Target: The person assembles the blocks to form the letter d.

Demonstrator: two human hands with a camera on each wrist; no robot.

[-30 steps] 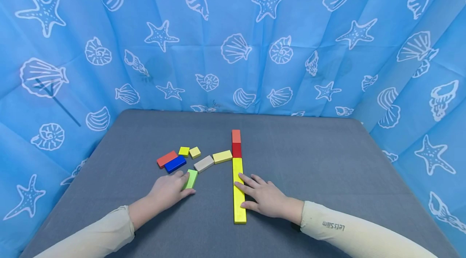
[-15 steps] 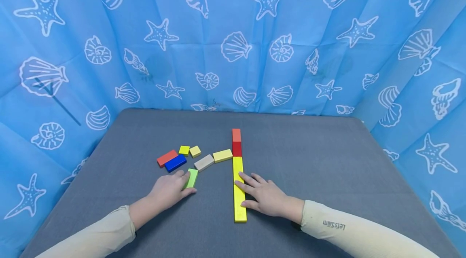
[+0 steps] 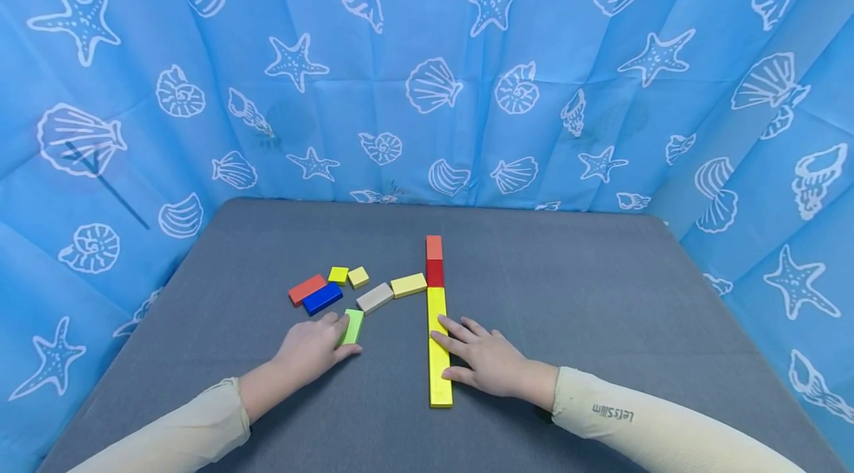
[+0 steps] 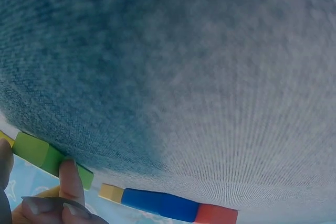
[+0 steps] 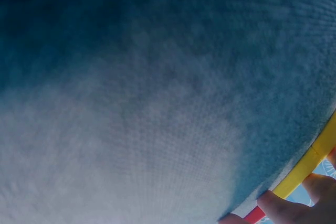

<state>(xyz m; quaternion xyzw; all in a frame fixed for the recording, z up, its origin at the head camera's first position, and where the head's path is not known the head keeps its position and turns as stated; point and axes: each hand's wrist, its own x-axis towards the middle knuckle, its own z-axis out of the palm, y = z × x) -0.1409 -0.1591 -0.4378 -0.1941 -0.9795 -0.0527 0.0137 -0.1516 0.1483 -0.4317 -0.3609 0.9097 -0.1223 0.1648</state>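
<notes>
My left hand [image 3: 303,353] is at the light green block [image 3: 351,328], thumb at its near end and fingers along its left side; it pinches the block against the table. In the left wrist view a fingertip lies against the green block [image 4: 39,151]. My right hand [image 3: 492,360] rests with spread fingers on a long yellow strip [image 3: 438,388], fingertips on its top and right edge. A seam in the yellow strip [image 5: 299,176] shows in the right wrist view. A dark red block [image 3: 434,273] and a coral block [image 3: 434,247] continue the line at its far end.
A pale yellow block [image 3: 408,285] meets the line near the dark red block, with a beige block [image 3: 375,298] beside it. Farther left lie a blue block [image 3: 323,299], a red block [image 3: 307,289] and two small yellow blocks [image 3: 338,276]. A blue curtain [image 3: 427,139] surrounds the grey table [image 3: 567,273].
</notes>
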